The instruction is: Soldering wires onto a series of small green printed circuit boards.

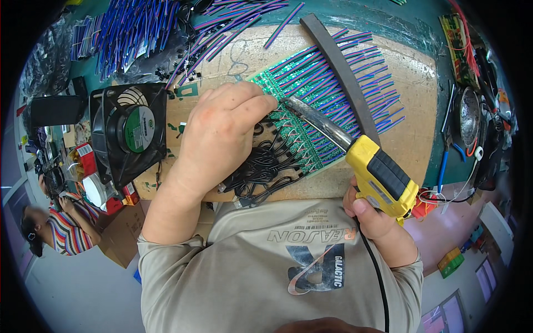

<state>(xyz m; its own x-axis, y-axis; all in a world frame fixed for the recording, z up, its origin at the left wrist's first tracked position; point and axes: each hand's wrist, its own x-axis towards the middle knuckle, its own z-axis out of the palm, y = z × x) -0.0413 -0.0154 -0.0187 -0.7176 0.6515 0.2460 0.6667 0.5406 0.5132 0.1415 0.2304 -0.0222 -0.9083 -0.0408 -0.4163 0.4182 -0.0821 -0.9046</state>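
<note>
My right hand is wrapped round a yellow and black soldering gun. Its metal barrel slants up and left, the tip over the left part of a green circuit board panel. At that same spot, my left hand is closed in a pinch; whatever its fingertips hold is hidden. Rows of blue, pink and black ribbon wires stick out from the panel's right side. A dark flat bar lies across panel and wires. Black cables bunch along the panel's near left edge, beside my left wrist.
The panel rests on a brown board. A black fan stands at left. Loose ribbon wires heap at the back left. Pliers with blue handles and a round metal dish lie at right. Another person works far left.
</note>
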